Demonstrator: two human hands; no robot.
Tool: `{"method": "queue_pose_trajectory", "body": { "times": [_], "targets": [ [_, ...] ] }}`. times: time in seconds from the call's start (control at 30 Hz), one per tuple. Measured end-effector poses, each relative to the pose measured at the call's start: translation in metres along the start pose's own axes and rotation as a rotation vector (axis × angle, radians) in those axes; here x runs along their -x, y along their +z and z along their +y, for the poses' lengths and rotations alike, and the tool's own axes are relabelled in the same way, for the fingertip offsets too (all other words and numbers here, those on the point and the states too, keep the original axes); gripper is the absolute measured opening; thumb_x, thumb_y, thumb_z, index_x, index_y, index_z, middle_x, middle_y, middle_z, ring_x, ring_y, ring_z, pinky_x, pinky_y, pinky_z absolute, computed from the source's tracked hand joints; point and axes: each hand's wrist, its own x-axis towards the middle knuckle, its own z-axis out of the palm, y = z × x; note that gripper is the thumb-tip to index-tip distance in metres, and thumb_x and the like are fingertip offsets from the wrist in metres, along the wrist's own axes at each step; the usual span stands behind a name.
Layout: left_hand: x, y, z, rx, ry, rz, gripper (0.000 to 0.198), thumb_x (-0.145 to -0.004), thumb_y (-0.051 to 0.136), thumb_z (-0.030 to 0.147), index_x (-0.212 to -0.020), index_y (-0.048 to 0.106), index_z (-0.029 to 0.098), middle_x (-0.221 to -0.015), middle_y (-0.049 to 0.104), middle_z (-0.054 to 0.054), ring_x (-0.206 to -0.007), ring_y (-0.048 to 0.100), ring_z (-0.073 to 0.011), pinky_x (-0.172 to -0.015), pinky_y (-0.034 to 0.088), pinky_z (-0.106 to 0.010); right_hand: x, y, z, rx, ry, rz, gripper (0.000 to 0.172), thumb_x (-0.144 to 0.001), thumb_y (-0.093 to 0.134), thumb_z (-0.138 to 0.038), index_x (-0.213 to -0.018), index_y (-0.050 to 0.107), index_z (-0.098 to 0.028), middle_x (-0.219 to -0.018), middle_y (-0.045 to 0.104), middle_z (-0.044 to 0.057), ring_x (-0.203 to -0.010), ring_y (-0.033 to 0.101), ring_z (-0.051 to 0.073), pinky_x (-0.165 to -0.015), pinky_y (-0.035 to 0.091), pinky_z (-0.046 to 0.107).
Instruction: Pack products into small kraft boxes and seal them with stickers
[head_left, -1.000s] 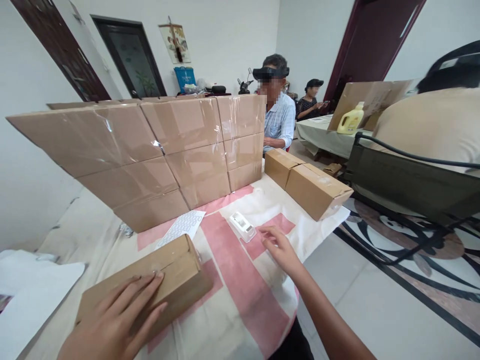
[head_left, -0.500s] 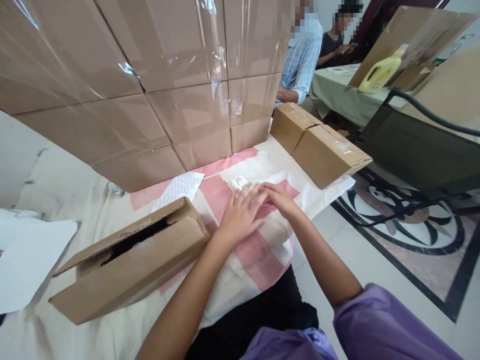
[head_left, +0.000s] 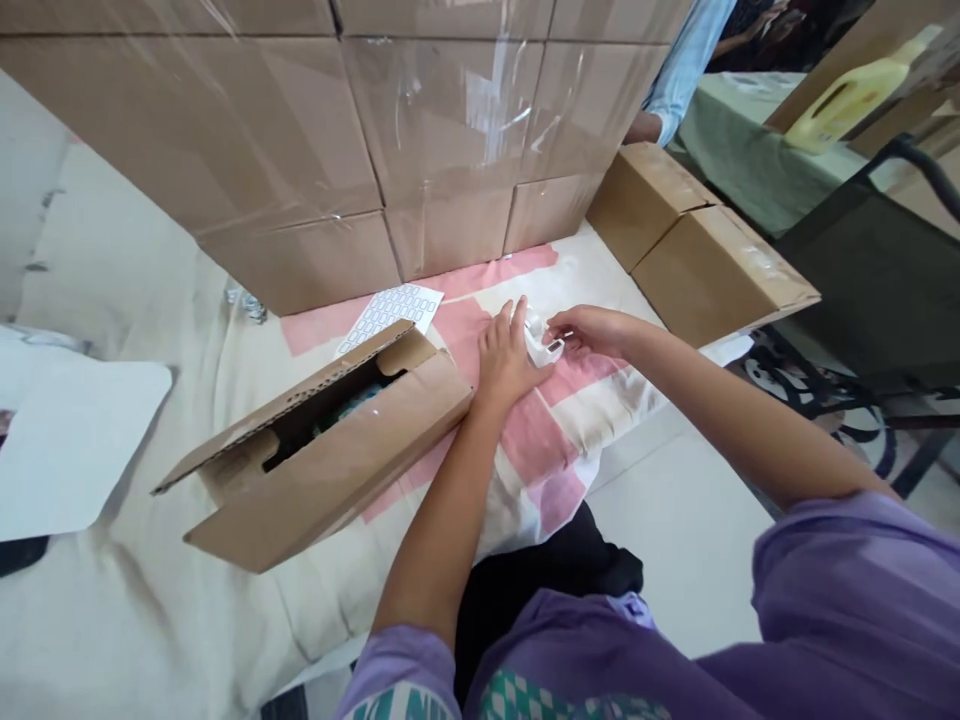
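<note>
My left hand (head_left: 506, 358) is closed around the left side of a small white tape dispenser (head_left: 538, 345) on the pink-and-cream cloth (head_left: 525, 440). My right hand (head_left: 589, 330) comes in from the right, its fingertips pinched together at the dispenser's end; what they grip is too small to make out. Left of my left forearm, an open cardboard box (head_left: 330, 470) lies with its flaps apart and dark contents partly showing. Just behind that box is a white sheet of printed labels (head_left: 397, 312).
Tall stacked cartons (head_left: 450, 130) wrapped in clear film stand at the back. Two closed boxes (head_left: 705, 260) sit at the right edge. White paper (head_left: 82, 440) lies far left. Beyond are a chair (head_left: 877, 270), a yellow jug (head_left: 847, 105) and a person's sleeve (head_left: 686, 70).
My view has tilted down. My hands were together in front of the white dispenser; now the left holds it and the right pinches at its end.
</note>
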Motion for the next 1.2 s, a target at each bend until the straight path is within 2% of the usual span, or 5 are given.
{"method": "queue_pose_trajectory", "body": {
  "times": [0.17,0.6,0.83,1.07,1.2],
  "targets": [
    [-0.002,-0.004,0.001,-0.020,0.005,-0.032,0.111,-0.071,0.079,0.047,-0.161,0.020,0.019,-0.155,0.043,-0.016,-0.141,0.041,-0.0328,-0.119,0.028,-0.049,0.026,0.003,0.005,-0.120,0.021,-0.013,0.039,-0.077,0.073,-0.024,-0.053,0.043,-0.020,-0.048,0.034,-0.007,-0.045,0.028,0.003,-0.040,0.020,0.019],
    [0.000,-0.008,0.005,0.023,0.026,-0.023,0.094,-0.084,0.064,0.059,-0.160,0.027,0.019,-0.154,0.047,-0.014,-0.138,0.044,-0.0322,-0.117,0.028,-0.046,0.052,0.017,0.078,-0.322,0.183,0.032,0.045,-0.069,0.086,-0.038,-0.060,0.047,-0.020,-0.050,0.037,-0.008,-0.041,0.027,0.004,-0.039,0.016,0.021],
    [0.001,-0.013,0.009,0.020,0.009,-0.056,0.097,-0.080,0.070,0.056,-0.159,0.028,0.019,-0.156,0.044,-0.014,-0.140,0.042,-0.0325,-0.118,0.028,-0.047,0.068,0.026,0.101,-0.311,-0.083,0.178,0.046,-0.076,0.083,-0.049,-0.063,0.048,-0.021,-0.050,0.042,-0.006,-0.043,0.029,0.006,-0.043,0.016,0.023],
    [0.007,-0.025,0.016,0.120,0.102,0.124,0.063,-0.087,0.062,0.052,-0.140,0.056,0.019,-0.147,0.054,-0.013,-0.137,0.045,-0.0296,-0.115,0.030,-0.044,0.105,0.021,0.106,-0.266,-0.257,0.283,0.031,-0.083,0.074,-0.051,-0.094,0.066,-0.023,-0.064,0.044,-0.005,-0.054,0.039,0.010,-0.050,0.028,0.025],
    [0.016,-0.046,0.042,0.292,0.248,0.053,0.042,-0.090,0.061,0.052,-0.118,0.066,0.022,-0.124,0.069,-0.007,-0.118,0.059,-0.0236,-0.105,0.038,-0.039,0.128,0.024,0.098,-0.069,-0.428,0.320,0.018,-0.090,0.069,-0.040,-0.097,0.067,-0.023,-0.085,0.057,0.001,-0.063,0.047,0.011,-0.055,0.037,0.026]
  ]
}}
